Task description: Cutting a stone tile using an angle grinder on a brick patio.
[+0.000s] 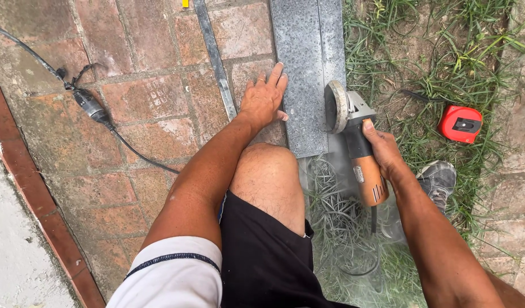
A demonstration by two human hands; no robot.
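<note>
A long grey speckled stone slab (301, 63) lies on the ground, running away from me. My left hand (264, 98) rests flat on the brick paving at the slab's left edge, fingers spread and touching the stone. My right hand (384, 149) grips an angle grinder (359, 149) with an orange body. Its disc (335, 106) stands on edge against the slab's right side near the closest end. My bare knee (269, 174) is between my arms.
A red tape measure (461, 123) lies in the grass at right. A black power cord with a plug joint (89, 105) crosses the brick paving at left. A thin metal strip (215, 57) lies beside the slab. My shoe (439, 179) is on the grass.
</note>
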